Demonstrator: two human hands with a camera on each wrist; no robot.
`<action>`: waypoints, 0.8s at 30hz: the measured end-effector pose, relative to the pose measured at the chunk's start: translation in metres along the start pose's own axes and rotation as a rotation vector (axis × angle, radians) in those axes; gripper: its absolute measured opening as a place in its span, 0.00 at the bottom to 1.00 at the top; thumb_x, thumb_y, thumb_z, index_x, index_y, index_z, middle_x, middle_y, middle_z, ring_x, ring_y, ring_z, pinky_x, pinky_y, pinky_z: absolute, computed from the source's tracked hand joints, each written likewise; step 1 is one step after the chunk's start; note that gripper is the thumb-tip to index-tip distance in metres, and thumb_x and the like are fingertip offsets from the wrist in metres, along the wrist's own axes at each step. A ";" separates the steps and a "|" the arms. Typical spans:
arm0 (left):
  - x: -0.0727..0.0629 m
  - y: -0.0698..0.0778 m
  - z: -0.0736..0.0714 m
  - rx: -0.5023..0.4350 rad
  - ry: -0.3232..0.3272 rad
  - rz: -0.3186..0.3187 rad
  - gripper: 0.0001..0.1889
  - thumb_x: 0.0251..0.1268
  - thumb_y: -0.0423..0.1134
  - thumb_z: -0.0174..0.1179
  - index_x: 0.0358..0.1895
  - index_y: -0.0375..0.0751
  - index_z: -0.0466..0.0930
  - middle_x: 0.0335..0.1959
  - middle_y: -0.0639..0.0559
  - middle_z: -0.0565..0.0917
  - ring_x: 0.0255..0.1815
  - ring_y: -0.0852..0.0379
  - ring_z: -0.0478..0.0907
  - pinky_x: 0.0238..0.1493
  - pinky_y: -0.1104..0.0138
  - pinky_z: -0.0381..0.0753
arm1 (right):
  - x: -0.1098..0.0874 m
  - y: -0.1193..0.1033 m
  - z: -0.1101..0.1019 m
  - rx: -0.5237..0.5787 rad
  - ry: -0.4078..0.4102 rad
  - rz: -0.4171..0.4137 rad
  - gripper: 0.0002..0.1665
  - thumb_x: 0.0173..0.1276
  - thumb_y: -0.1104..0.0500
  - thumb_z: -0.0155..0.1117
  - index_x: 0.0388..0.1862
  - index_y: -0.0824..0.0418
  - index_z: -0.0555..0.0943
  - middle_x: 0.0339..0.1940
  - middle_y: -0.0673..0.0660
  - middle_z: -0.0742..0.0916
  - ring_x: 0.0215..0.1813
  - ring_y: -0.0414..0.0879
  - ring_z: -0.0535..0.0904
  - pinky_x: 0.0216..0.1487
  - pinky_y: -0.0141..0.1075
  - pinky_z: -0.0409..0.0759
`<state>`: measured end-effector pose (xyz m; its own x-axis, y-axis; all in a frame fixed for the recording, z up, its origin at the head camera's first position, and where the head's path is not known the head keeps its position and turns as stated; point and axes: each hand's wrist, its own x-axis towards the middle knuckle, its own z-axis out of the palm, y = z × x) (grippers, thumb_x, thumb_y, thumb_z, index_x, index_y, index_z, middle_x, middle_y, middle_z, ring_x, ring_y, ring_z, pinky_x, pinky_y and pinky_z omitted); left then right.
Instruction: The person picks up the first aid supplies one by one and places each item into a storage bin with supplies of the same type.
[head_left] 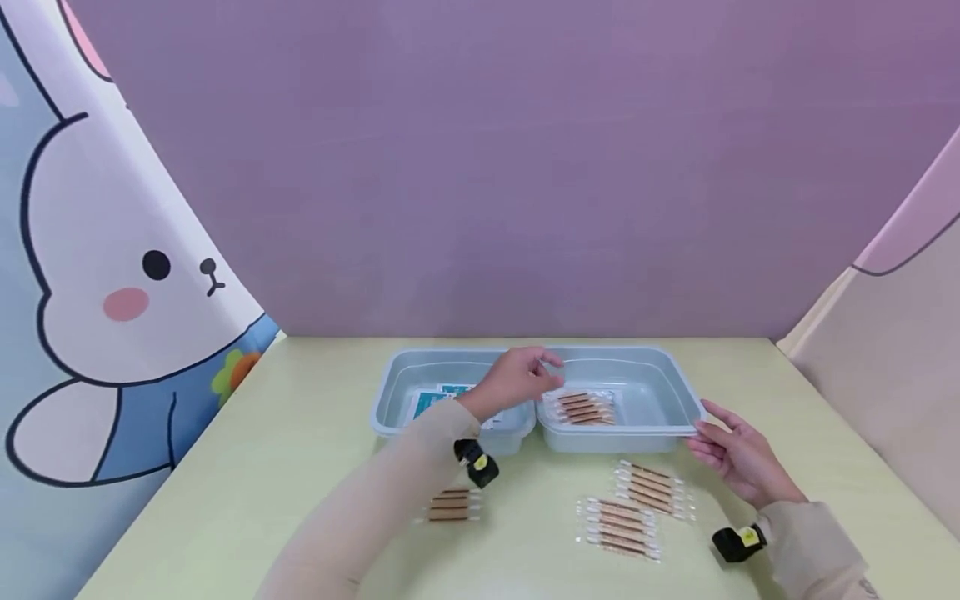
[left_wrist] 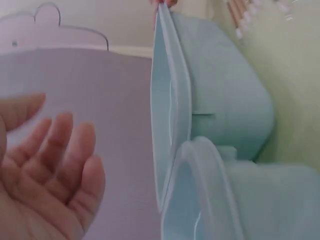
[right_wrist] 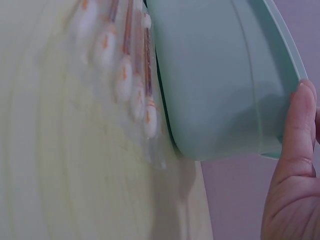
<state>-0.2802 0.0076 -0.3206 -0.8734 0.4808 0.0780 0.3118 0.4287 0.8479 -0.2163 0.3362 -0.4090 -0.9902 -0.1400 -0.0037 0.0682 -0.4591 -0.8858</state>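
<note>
My left hand [head_left: 519, 379] is raised over the place where two light-blue plastic bins meet, its fingers loosely bent and holding nothing. In the left wrist view that hand [left_wrist: 55, 170] is apart from both bins. With thumb and fingers, my right hand [head_left: 738, 454] pinches the rim of the right bin [head_left: 675, 431] at its near right corner. Inside that bin lies a clear packet of cotton swabs [head_left: 587, 408] with brown sticks. The left bin [head_left: 397, 392] holds teal-and-white packets [head_left: 429, 403], partly hidden by my left forearm.
Two more swab packets lie on the table before the right bin, one nearer [head_left: 621, 528] and one farther [head_left: 652, 489]. Another packet [head_left: 453, 505] is partly covered by my left sleeve. A purple panel [head_left: 555, 167] stands behind the table [head_left: 322, 467].
</note>
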 end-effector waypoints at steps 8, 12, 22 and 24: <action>-0.054 0.003 -0.020 0.157 -0.253 0.240 0.10 0.63 0.34 0.63 0.45 0.35 0.82 0.29 0.55 0.80 0.29 0.66 0.74 0.34 0.72 0.76 | -0.004 -0.005 -0.008 0.015 -0.009 0.005 0.19 0.72 0.70 0.53 0.45 0.46 0.82 0.27 0.58 0.87 0.31 0.44 0.86 0.34 0.31 0.82; -0.080 -0.012 -0.030 0.158 -0.305 0.220 0.08 0.63 0.34 0.63 0.44 0.36 0.82 0.28 0.58 0.79 0.30 0.66 0.74 0.36 0.71 0.76 | -0.003 -0.006 -0.008 0.002 -0.004 0.015 0.18 0.71 0.69 0.54 0.45 0.46 0.82 0.27 0.58 0.87 0.30 0.44 0.86 0.34 0.31 0.82; -0.118 -0.063 -0.034 0.382 -0.218 0.083 0.12 0.56 0.31 0.66 0.44 0.32 0.83 0.36 0.47 0.84 0.33 0.61 0.77 0.36 0.69 0.76 | -0.009 -0.006 -0.010 -0.062 0.031 -0.019 0.19 0.71 0.70 0.54 0.44 0.45 0.81 0.26 0.58 0.87 0.30 0.44 0.86 0.34 0.32 0.82; -0.123 -0.070 -0.034 0.423 -0.204 0.066 0.12 0.56 0.30 0.66 0.44 0.32 0.83 0.39 0.45 0.85 0.36 0.58 0.79 0.39 0.68 0.77 | -0.010 -0.005 -0.010 -0.056 0.018 -0.022 0.19 0.71 0.70 0.54 0.44 0.45 0.81 0.26 0.59 0.87 0.30 0.44 0.86 0.33 0.32 0.82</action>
<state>-0.2074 -0.1072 -0.3713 -0.7687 0.6394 -0.0158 0.5259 0.6460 0.5533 -0.2081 0.3487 -0.4095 -0.9934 -0.1143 0.0082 0.0398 -0.4119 -0.9104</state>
